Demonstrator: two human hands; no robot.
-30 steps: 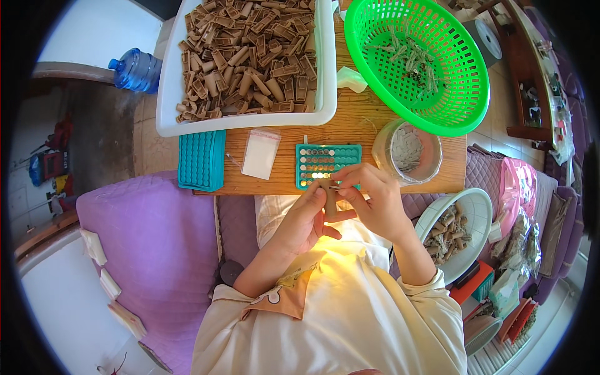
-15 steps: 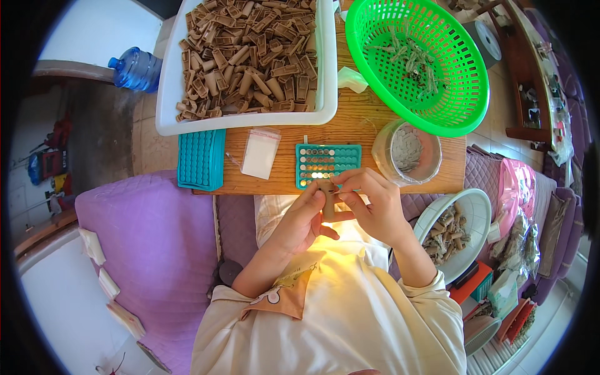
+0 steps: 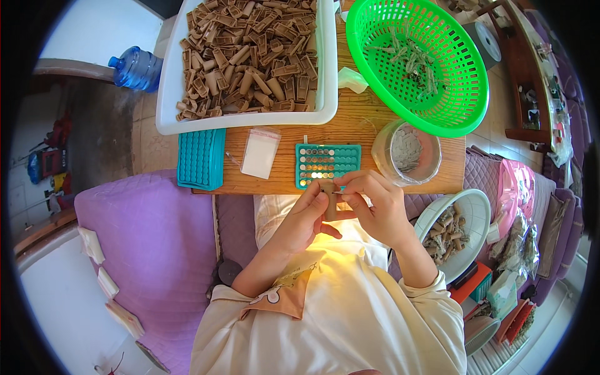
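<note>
My left hand (image 3: 304,224) is closed round a brown plastic casing (image 3: 331,206), held upright just off the table's front edge. At the casing's upper end my right hand (image 3: 380,209) pinches with thumb and forefinger; a tiny thin piece seems to be there, too small to name. Directly beyond my fingers lies a teal tray (image 3: 345,165) with round pockets. Small silvery and coppery discs (image 3: 320,159) fill its left part, and the pockets at its right look bare.
A white bin (image 3: 250,120) of brown casings stands far left, above stacked teal trays (image 3: 200,159) and a clear bag (image 3: 260,153). A green basket (image 3: 356,37), a tub of grey pieces (image 3: 407,150) and a pale basin (image 3: 482,212) of assembled-looking pieces are right.
The casing and my left fingers have shifted very slightly to the right. My right hand stays pinched at the casing's top, its fingers a little changed in angle.
</note>
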